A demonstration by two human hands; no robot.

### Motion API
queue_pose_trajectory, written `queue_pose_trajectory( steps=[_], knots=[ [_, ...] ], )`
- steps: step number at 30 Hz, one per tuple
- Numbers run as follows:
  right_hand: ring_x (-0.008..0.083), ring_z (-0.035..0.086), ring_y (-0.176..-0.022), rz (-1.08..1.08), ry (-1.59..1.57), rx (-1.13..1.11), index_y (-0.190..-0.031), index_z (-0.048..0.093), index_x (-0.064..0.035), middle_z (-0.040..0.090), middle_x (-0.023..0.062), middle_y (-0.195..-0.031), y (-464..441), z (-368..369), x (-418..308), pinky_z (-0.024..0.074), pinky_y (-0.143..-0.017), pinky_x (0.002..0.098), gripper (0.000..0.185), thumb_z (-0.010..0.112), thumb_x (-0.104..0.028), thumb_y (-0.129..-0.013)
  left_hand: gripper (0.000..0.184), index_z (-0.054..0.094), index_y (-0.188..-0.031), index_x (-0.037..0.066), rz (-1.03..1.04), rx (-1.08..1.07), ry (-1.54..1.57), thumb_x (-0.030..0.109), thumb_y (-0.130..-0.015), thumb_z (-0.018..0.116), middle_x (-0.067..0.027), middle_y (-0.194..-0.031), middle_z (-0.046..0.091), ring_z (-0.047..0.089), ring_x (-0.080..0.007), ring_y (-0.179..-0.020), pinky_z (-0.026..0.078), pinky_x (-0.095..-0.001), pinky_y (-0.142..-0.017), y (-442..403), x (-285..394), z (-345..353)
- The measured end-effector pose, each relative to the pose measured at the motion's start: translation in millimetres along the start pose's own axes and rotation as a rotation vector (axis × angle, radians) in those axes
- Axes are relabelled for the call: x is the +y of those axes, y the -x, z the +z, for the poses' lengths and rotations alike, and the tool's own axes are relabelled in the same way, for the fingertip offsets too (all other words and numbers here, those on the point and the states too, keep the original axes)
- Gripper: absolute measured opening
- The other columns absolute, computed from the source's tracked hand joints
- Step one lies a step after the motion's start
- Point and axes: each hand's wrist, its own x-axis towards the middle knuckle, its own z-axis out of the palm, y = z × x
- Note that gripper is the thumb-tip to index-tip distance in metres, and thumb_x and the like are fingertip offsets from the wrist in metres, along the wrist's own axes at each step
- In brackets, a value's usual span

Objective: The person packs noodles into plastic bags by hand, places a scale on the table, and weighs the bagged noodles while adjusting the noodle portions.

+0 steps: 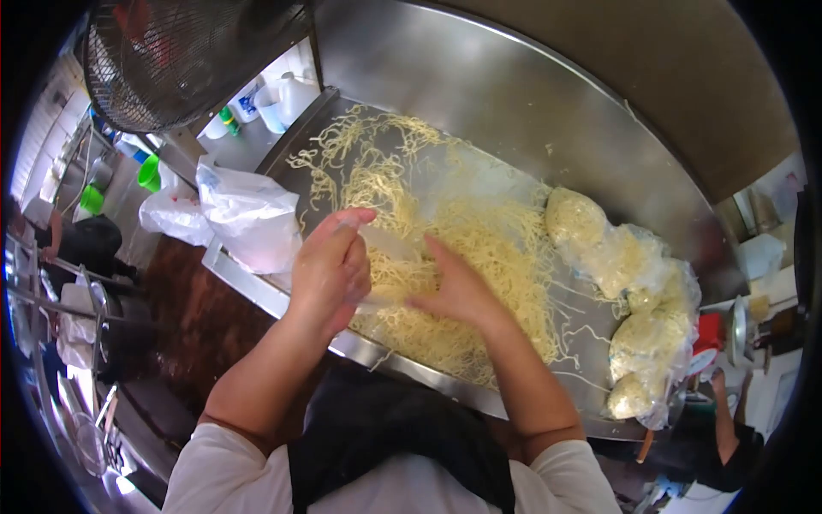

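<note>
Nearest the camera, a black apron [402,437] is seen over a white shirt, with two bare forearms extended from its sleeves above a metal-topped table [248,283]. Pale noodles [509,274] are heaped across the middle of the table, directly beneath and beyond the hands, and scattered more thinly toward its far left end.

The left hand [332,265] is held above the heap with its fingers partly bent; whether anything thin is gripped there cannot be told. The right hand [454,287] is blurred, its thumb and fingers spread apart — no noodles are seen grasped. A faint, whitish, see-through patch is visible between the hands, too blurred to be identified.

The step in hand is judged to be the portioning of loose noodles; for the next move, a bunch would need to be gathered gently, without strands being broken.

Counted: two hands, one main heap, two white plastic bags [248,214] at the left, one fan [154,64], and at least four clear bags of noodles [651,338] at the right — overlapped, so not exactly countable.
</note>
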Motion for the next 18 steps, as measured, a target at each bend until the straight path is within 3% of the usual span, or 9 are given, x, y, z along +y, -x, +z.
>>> queue_pose_trajectory(
  steps=[2,4,7,9,11,12,13,15,18],
  knots=[
    [0.0343,0.049,-0.124,0.189,0.102,-0.273,-0.119,0.056,0.0067,0.05,0.02,-0.135,24,18,7,0.0407,-0.1,0.0431,0.059,0.075,-0.025,-0.074,0.021,0.057,-0.111,0.01,0.049,-0.012,0.075,0.024,-0.102,0.044,0.0046,-0.051,0.028,0.026,-0.0069,-0.037,0.022,-0.0233,-0.035,6,4,3],
    [0.0345,0.058,-0.111,0.198,0.345,-0.24,-0.114,0.059,0.0035,0.059,0.0198,-0.12,49,43,34,0.0458,-0.094,0.0396,0.046,0.07,-0.018,-0.075,0.022,0.058,-0.112,0.009,0.082,-0.036,0.128,0.023,-0.102,0.043,0.0043,-0.051,0.029,0.026,-0.0072,-0.036,0.022,-0.0241,-0.033,3,6,-5],
    [0.0335,0.064,-0.093,0.549,-0.223,0.036,-0.109,0.062,-0.0001,0.065,0.0193,-0.103,66,38,31,0.0504,-0.084,0.0359,0.036,0.062,-0.009,-0.074,0.029,0.057,-0.118,0.007,-0.023,-0.292,0.244,0.014,-0.094,0.043,0.0032,-0.051,0.032,0.027,-0.009,-0.036,0.024,-0.0234,-0.033,-19,6,-49],
    [0.0241,0.063,-0.09,0.462,-0.555,0.216,-0.105,0.062,-0.0005,0.065,0.012,-0.096,57,34,24,0.05,-0.081,0.0324,0.033,0.053,0.001,-0.074,0.036,0.056,-0.123,0.007,-0.14,-0.364,0.137,0.01,-0.089,0.048,0.0029,-0.051,0.035,0.031,-0.008,-0.036,0.024,-0.0238,-0.033,-25,-5,-67],
    [0.0146,0.062,-0.087,0.35,-0.885,0.397,-0.101,0.062,-0.001,0.065,0.0048,-0.089,40,29,11,0.0497,-0.078,0.029,0.036,0.044,0.011,-0.073,0.046,0.055,-0.127,0.006,-0.127,-0.384,-0.346,0.005,-0.081,0.056,0.0045,-0.052,0.039,0.037,-0.0056,-0.041,0.033,-0.0224,-0.04,-16,-17,-55],
    [0.0135,0.061,-0.087,0.261,-0.964,0.358,-0.101,0.062,-0.0013,0.065,0.0038,-0.091,33,27,-4,0.0495,-0.079,0.0282,0.033,0.045,0.01,-0.075,0.051,0.055,-0.128,0.006,-0.09,-0.48,-0.613,0.002,-0.077,0.064,0.0024,-0.067,0.055,0.054,-0.0073,-0.06,0.047,-0.025,-0.059,-16,-29,-49],
    [0.0123,0.061,-0.087,0.171,-1.036,0.315,-0.101,0.062,-0.0015,0.065,0.0029,-0.093,26,23,-24,0.0493,-0.08,0.0274,0.03,0.047,0.01,-0.078,0.051,0.055,-0.127,0.006,0.073,-0.559,-0.723,0.004,-0.077,0.066,0.001,-0.075,0.058,0.057,-0.009,-0.069,0.048,-0.0261,-0.066,-23,-50,-50],
    [0.0117,0.06,-0.087,-0.074,-0.859,0.248,-0.1,0.061,-0.0016,0.064,0.0031,-0.096,14,15,-62,0.0491,-0.079,0.0258,0.022,0.051,0.007,-0.082,0.052,0.056,-0.126,0.006,0.412,-0.711,-0.927,0.008,-0.076,0.071,-0.0016,-0.091,0.064,0.061,-0.0122,-0.086,0.05,-0.0283,-0.08,-40,-85,-49],
    [0.0114,0.059,-0.089,0.078,-1.128,0.222,-0.1,0.061,-0.0016,0.064,0.0035,-0.096,9,6,-59,0.0484,-0.08,0.0264,0.019,0.054,0.005,-0.084,0.05,0.057,-0.122,0.006,-0.128,-0.637,-0.774,0.014,-0.076,0.075,-0.0049,-0.108,0.064,0.06,-0.0154,-0.1,0.049,-0.0304,-0.085,-40,-74,-44]
  ],
)
